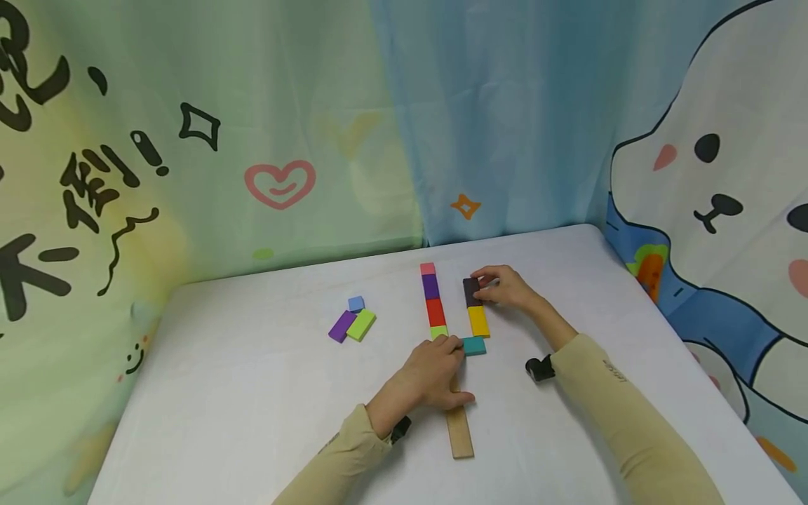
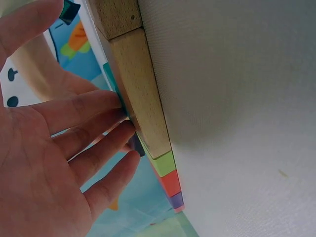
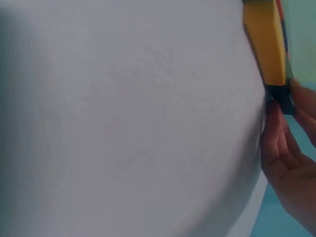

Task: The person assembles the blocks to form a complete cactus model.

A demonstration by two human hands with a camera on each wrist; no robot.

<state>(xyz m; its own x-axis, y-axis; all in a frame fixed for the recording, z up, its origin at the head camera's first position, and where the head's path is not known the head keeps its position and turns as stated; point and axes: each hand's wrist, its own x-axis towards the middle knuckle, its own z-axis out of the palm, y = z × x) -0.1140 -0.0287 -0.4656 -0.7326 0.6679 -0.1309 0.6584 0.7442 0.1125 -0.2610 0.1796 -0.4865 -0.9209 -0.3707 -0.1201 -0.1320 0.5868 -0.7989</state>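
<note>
Only legible sign I get: blk exclamation mark point(image 1: 149, 152) on the curtain point(image 1: 328, 91), far L. Big blk chars point(image 1: 96, 198) nr it, some cut off at the edge: can't read 'em reliably. Print point(image 1: 614, 370) on R sleeve point(image 1: 631, 421): too sm., blurred.

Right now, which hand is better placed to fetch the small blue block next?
Probably the left hand: it is nearer the blue block and appears to grip nothing, while the right hand pinches the black block.
</note>
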